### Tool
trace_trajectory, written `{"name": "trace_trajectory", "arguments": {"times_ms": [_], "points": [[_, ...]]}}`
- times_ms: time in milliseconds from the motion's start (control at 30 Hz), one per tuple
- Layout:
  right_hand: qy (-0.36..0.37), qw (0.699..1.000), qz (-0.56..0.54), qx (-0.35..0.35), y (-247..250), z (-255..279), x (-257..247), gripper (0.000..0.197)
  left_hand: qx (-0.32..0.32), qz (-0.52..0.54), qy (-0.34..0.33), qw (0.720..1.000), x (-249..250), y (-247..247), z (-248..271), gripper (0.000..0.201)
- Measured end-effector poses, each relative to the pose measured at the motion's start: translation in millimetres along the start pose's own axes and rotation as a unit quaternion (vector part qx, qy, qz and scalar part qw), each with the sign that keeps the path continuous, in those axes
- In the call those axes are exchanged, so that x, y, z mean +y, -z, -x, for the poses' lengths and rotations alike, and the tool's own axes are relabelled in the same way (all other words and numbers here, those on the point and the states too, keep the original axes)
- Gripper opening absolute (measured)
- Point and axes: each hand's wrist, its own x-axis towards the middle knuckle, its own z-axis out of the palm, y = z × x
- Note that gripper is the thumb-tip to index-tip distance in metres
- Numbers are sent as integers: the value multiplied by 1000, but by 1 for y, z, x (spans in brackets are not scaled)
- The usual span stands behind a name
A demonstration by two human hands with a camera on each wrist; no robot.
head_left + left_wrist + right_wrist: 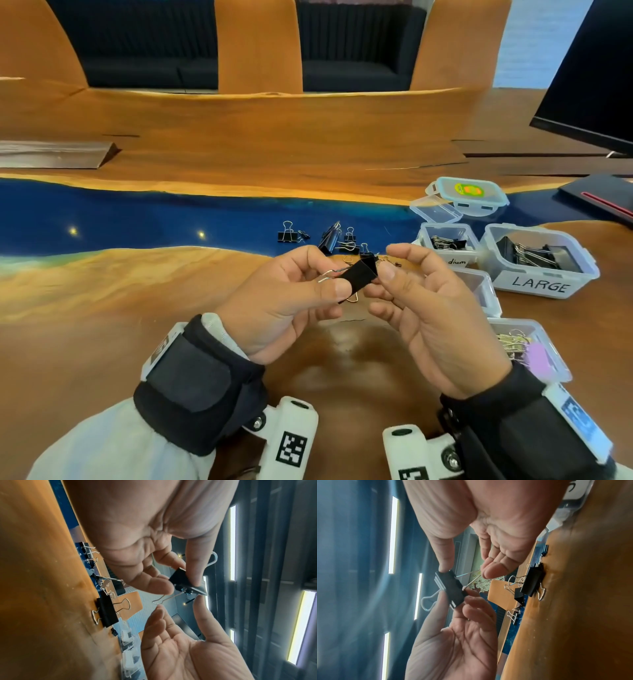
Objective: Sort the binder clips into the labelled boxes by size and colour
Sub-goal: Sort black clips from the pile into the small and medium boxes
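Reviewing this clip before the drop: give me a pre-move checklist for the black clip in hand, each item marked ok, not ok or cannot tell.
1. Left hand pinches the black binder clip: ok.
2. Right hand touching the clip: ok.
3. LARGE box open: ok.
4. Medium box open: ok.
5. Clip's size class: cannot tell.
6. Loose clips remain on the table: not ok.

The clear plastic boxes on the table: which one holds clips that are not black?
The clear plastic box nearest the person, by the right wrist: it holds gold-coloured clips; the others show black clips.
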Motion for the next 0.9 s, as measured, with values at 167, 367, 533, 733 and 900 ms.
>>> {"name": "trace_trajectory", "arguments": {"times_ms": [167,367,533,733,900], "points": [[-12,999,19,-43,0,4,-2,50,-6,-39,9,999,-2,1,1,24],[-10,997,60,-40,-1,6,-5,35,-25,-34,33,999,-1,0,1,26],[16,993,110,-41,-8,8,-3,45,41,-31,36,998,-1,1,-2,51],[31,990,128,-53,-9,8,1,47,40,-73,55,995,-3,-1,-1,41],[33,984,159,-74,-7,9,0,41,57,-69,60,994,-4,-3,-2,36]]}}
